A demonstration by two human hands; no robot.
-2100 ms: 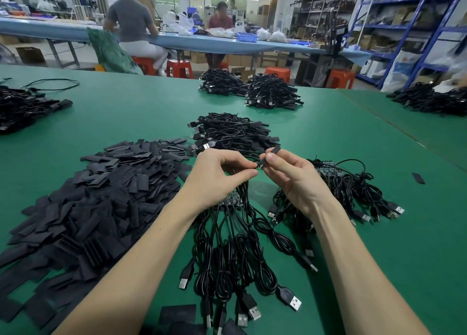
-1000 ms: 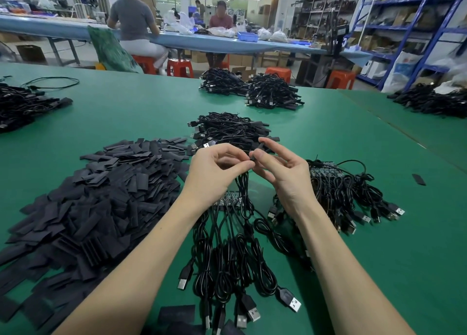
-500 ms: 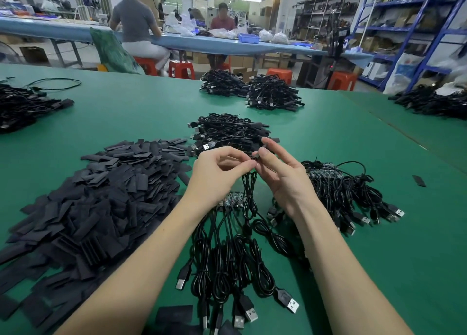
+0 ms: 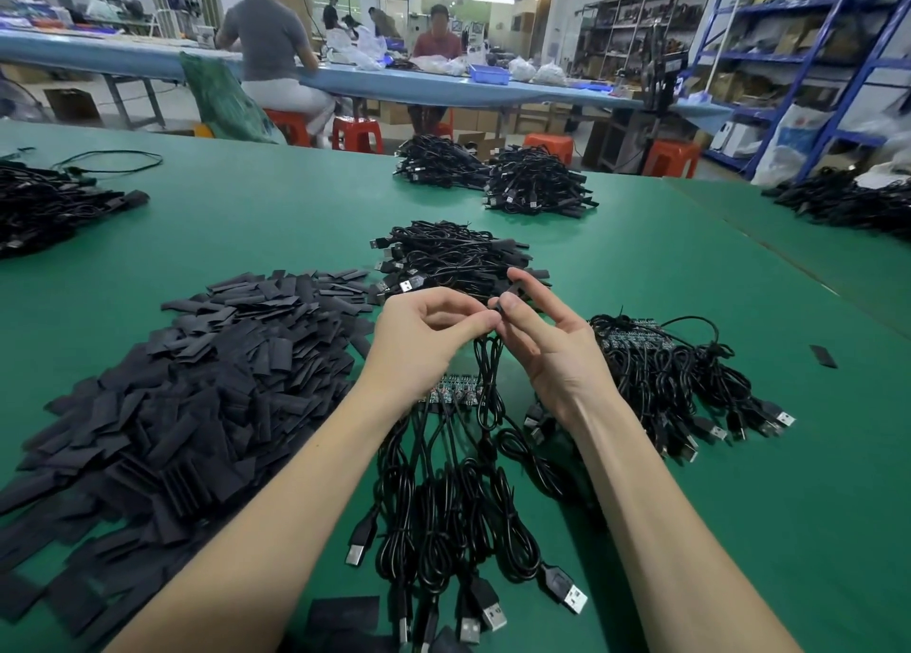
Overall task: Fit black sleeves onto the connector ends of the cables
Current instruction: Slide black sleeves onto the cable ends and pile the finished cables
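So I've got both hands up over the green table (image 4: 641,268), meeting right above the middle of my cable mess. My left hand (image 4: 424,337) is curled in, thumb and forefinger pinching the end of one black cable (image 4: 485,371) that hangs down in a loop to the bundle below. My right hand (image 4: 547,337) is right against it, fingertips touching; thumb and index finger pinch a black sleeve (image 4: 512,291) at that same cable end, while the other fingers are splayed out loose. Can't really tell how far the sleeve is on, it's tiny and my fingers cover most of it.

The big pile of loose sleeves (image 4: 197,381) sits to my left, just beside my left forearm. Unsleeved cables with USB plugs (image 4: 458,529) lie between my forearms, another batch (image 4: 690,381) just right of my right wrist, and a heap of cables (image 4: 453,253) sits just past my fingertips.
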